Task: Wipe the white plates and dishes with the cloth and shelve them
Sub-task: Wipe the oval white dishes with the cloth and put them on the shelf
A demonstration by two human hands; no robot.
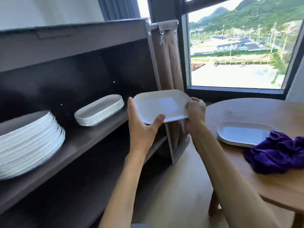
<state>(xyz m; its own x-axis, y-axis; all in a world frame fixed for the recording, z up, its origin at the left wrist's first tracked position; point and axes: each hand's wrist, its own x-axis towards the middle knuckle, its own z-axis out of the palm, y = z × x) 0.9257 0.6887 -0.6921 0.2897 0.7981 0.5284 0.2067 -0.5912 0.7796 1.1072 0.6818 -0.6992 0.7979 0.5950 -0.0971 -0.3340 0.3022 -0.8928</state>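
- Both hands share the grip on one white rectangular dish (162, 106): the left hand (141, 129) cups its near-left corner with the thumb lying over the rim and the fingers beneath, and the right hand (195, 112) is closed on its right edge.
- That dish hangs roughly level in the air, just past the right end of the dark shelf (92, 134) and a little above the shelf board.
- On the shelf sits a stack of matching rectangular dishes (99, 111), with a taller stack of round plates (28, 142) further left, well apart from it.
- More rectangular dishes (243, 135) wait on the round wooden table (256, 111), touching the crumpled purple cloth (278, 152) beside them.
- By its look the dish is glazed ceramic: stiff, smooth enough to slip, and likely to chip, so holding it at opposite edges seems right.
- Room to move looks fair: open space lies above the rectangular stack under the upper shelf board.
- Two edges want watching, I judge: the shelf's metal upright (154, 63) near the dish, and the stack's rim on landing.
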